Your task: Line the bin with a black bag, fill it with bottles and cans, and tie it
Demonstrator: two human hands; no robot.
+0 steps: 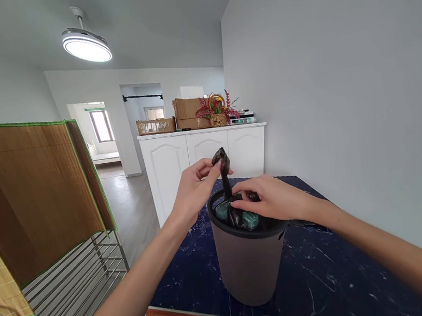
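A grey trash bin (252,267) with a dark rim stands upright on a blue marbled table (322,278). Inside it sits a black garbage bag (227,184), its upper part drawn into a narrow twisted strip above the rim. Green wrapped items show at the bin's mouth. My left hand (199,183) pinches the strip's top end between thumb and fingers. Lower down, at the base of the strip, my right hand (269,197) reaches over the bin's right rim, thumb and fingers curled against the bag. Part of its fingertips is hidden.
Behind the table is a white cabinet (206,139) bearing cardboard boxes (190,109) and a flower basket (218,119). A metal rack (110,256) with a bamboo mat (43,192) stands left. A grey wall (341,82) rises on the right.
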